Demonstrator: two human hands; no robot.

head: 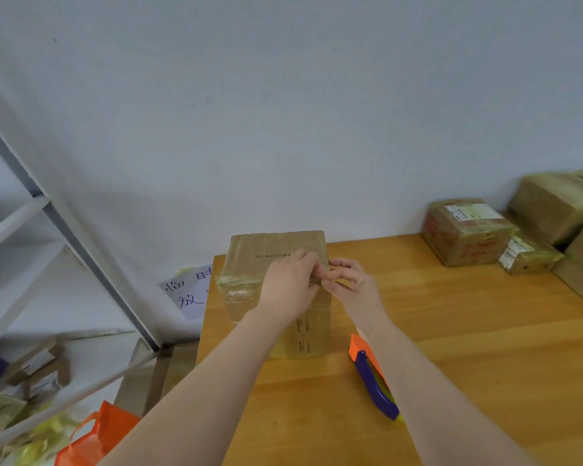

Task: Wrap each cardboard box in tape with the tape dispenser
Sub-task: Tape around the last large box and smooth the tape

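Head view: the cardboard box [260, 245], glossy with tape [238, 294], stands upright on the far left corner of the wooden table [468, 348]. Both hands meet at its upper front edge, towards its right corner. The left hand [288, 287] lies over that edge with its fingers curled down against the box; their tips are hidden, so whether they pinch anything cannot be told. The right hand [347, 280] has thumb and forefinger pinched together on the tape at the same edge, its other fingers loosely bent. The orange-and-blue tape dispenser [372, 381] lies on the table, under the right forearm. More taped boxes [465, 230] are stacked at the table's far right end. A metal shelf [48, 230] and an orange bag [95, 438] are off the table's left side.
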